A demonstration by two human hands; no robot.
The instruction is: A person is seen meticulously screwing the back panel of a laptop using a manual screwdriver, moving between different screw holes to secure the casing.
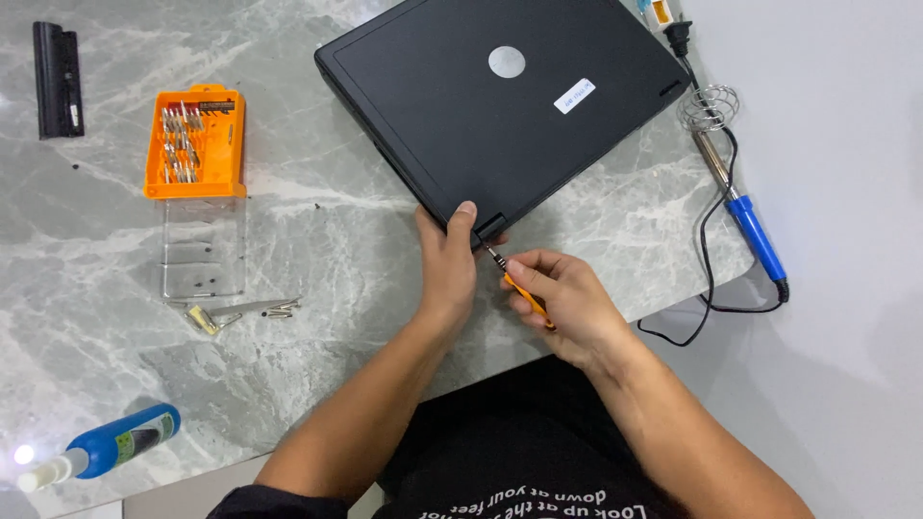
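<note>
A closed black laptop (pixel 500 106) lies on the grey marble table (pixel 317 250), turned at an angle. My left hand (pixel 447 264) rests against its near corner, thumb on the lid's edge. My right hand (pixel 558 298) grips a small orange-handled screwdriver (pixel 524 293). Its thin metal tip points up and left at the laptop's corner hinge area (pixel 488 229).
An orange bit holder (pixel 197 142) stands at the left with its clear lid (pixel 204 248) below. Tweezers (pixel 245 309) and small parts lie nearby. A black battery (pixel 58 79) sits far left, a blue bottle (pixel 111 444) bottom left, a blue-handled soldering iron (pixel 745 216) at the right.
</note>
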